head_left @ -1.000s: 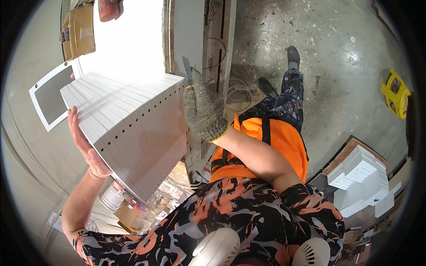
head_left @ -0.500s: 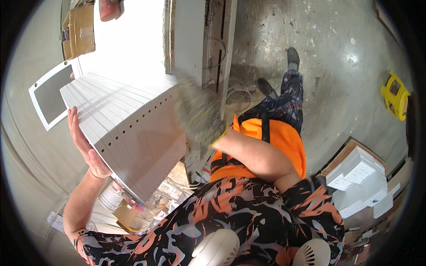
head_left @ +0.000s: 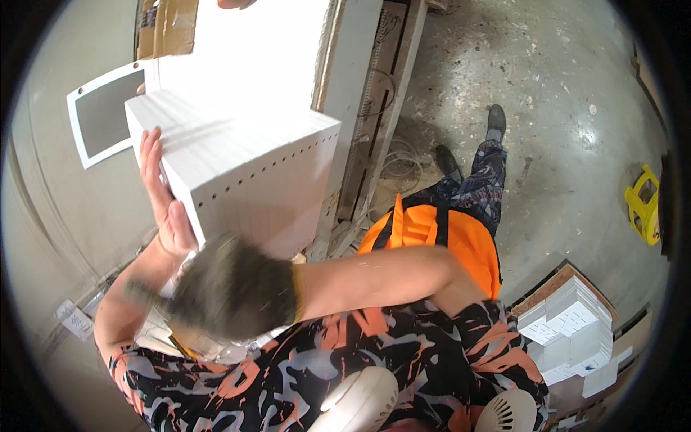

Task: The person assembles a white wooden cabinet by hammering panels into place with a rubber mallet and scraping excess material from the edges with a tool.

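Note:
A thick stack of white panels [head_left: 270, 205] stands on edge at the front of the white worktop, with a row of small dark holes along its upper edge. Against its left side lies my left hand [head_left: 164, 194], bare, its fingers stretched out flat. My right hand [head_left: 234, 288], in a dark grey work glove, is in front of the stack's lower near corner. Motion blurs its fingers, so their pose and anything in them cannot be made out. The glove hides part of the clutter below.
The bright white worktop [head_left: 248, 57] carries a cardboard box [head_left: 169, 27] at the far left. A white frame [head_left: 111, 153] with a grey middle is left of the stack. White stacked pieces [head_left: 568, 324] are at the lower right, a yellow plastic object [head_left: 640, 205] beyond.
My right hand has swept from the stack's right end toward the near left. The stack's panels, slightly fanned before, now sit evenly together. My left hand stays on the left side.

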Available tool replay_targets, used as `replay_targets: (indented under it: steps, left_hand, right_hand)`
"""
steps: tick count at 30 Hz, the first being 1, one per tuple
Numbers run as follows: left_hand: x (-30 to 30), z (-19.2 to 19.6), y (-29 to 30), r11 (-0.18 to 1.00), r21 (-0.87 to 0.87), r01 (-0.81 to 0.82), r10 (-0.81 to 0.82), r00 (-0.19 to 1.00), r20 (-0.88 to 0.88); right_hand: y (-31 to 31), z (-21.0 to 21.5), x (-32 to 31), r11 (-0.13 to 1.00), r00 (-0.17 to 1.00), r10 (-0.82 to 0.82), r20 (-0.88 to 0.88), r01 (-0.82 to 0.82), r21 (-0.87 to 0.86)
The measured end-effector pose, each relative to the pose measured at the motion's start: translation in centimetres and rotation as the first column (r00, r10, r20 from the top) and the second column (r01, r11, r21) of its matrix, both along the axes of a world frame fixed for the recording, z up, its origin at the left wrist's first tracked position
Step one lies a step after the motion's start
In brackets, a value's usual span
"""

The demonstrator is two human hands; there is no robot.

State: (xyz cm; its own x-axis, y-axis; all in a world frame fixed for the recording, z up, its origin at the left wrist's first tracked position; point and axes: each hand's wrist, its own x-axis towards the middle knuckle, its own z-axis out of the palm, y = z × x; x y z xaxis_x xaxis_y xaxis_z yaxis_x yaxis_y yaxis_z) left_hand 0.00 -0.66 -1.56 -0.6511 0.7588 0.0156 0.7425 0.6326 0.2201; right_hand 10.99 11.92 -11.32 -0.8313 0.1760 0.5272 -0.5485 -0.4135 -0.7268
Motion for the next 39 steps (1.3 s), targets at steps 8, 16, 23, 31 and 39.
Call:
replay_targets:
  steps: [8,16,23,31,39]
  left_hand:
    - [1.2,-0.1,-0.7,0.994,0.097,-0.051,0.054,0.998,-0.024]
    - [6.3,3.2,-0.3,0.971,0.112,-0.212,0.227,0.963,-0.146]
    - [10.2,2.5,1.9,0.735,0.343,-0.584,0.486,0.808,0.334]
    - [9.8,0.5,2.4,0.540,0.582,-0.608,0.441,0.794,0.419]
    - [9.4,0.8,2.8,0.591,0.564,-0.577,0.372,0.815,0.445]
  right_hand:
    - [2.9,0.3,0.9,0.901,0.968,-0.239,-0.081,0.252,0.353]
    - [3.8,-0.3,0.2,0.753,0.909,-0.339,-0.243,0.416,0.510]
    - [2.3,0.6,0.4,0.817,0.892,-0.332,-0.306,0.434,0.379]
    - [1.4,-0.1,-5.3,0.937,0.937,-0.343,-0.065,0.346,0.047]
    - [0.0,-18.4,-2.7,0.972,0.902,-0.231,0.364,0.194,0.136]
